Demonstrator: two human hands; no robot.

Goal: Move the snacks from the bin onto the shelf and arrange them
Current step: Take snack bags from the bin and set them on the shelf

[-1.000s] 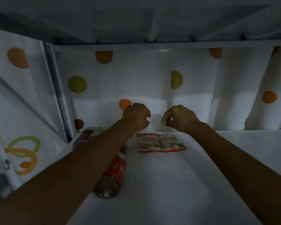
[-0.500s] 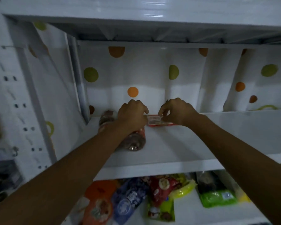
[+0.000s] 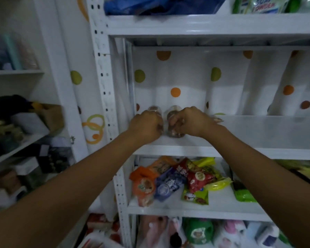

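Two clear jars (image 3: 174, 122) side-by-side on shelf (image 3: 240, 142)

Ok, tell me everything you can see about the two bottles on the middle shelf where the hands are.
The two bottles look like clear plastic with dark contents. They lie on their sides, side by side, at the left end of the white shelf, round ends facing the camera. The left hand covers most of the left one; the right hand rests over the right one. Labels and caps are hidden, and the picture is blurred.

The white metal shelf (image 3: 258, 129) carries two clear containers (image 3: 174, 122) side by side at its left end; the board below holds a heap of snack packets (image 3: 177, 179).
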